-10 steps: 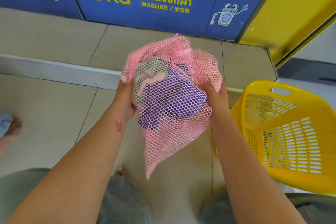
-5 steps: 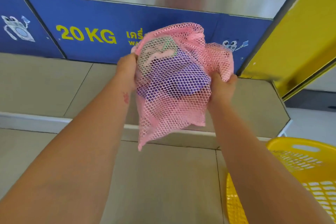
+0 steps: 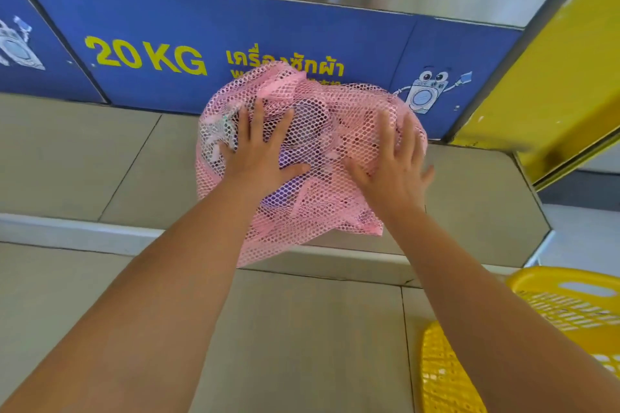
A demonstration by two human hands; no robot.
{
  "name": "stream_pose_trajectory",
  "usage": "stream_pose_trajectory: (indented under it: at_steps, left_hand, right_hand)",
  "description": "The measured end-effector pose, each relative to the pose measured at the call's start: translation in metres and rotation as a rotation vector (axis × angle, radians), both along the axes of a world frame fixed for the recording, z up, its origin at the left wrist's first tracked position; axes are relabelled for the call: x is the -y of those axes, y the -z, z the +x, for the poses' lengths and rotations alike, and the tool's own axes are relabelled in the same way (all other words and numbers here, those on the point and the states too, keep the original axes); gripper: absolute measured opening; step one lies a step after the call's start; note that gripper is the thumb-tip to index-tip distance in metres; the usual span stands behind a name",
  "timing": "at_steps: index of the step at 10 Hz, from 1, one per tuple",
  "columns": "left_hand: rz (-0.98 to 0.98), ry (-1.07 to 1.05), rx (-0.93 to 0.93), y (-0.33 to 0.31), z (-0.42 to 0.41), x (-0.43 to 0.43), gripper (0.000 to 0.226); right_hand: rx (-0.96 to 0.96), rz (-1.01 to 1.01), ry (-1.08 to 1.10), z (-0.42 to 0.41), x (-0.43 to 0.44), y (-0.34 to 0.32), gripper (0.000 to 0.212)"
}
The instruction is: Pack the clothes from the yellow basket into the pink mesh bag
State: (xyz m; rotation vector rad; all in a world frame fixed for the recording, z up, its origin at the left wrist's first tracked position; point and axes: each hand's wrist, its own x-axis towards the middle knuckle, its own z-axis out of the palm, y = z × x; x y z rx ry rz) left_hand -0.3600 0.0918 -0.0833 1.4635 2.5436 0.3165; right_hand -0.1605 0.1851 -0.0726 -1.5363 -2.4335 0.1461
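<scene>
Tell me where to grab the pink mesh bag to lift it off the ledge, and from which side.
Grip the bunched pink band at the top of the pink mesh bag, from above on its far side. The mesh gathers there, while the body bulges with clothes and a loose corner droops over the ledge. Both the left hand and right hand lie flat on it, gripping nothing.

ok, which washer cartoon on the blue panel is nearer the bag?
The washer cartoon right of the pink mesh bag, almost touching its edge. The other washer cartoon sits at the far left frame edge.
</scene>
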Motion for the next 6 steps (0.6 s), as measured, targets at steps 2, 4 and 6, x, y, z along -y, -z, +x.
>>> stream_pose_trajectory:
  at_steps: [2,4,6]
  left_hand:
    - [0.058,0.062,-0.05,0.024,-0.029,-0.018,0.103]
    - [-0.134,0.062,-0.083,0.009,-0.029,-0.027,0.095]
    - [-0.309,0.063,-0.069,-0.079,-0.007,-0.009,0.083]
  right_hand:
    - [0.201,-0.074,-0.164,-0.016,-0.022,0.043,0.085]
    - [0.348,-0.198,-0.152,-0.034,-0.034,0.029,0.085]
    - [0.352,-0.348,-0.135,-0.024,-0.01,-0.062,0.069]
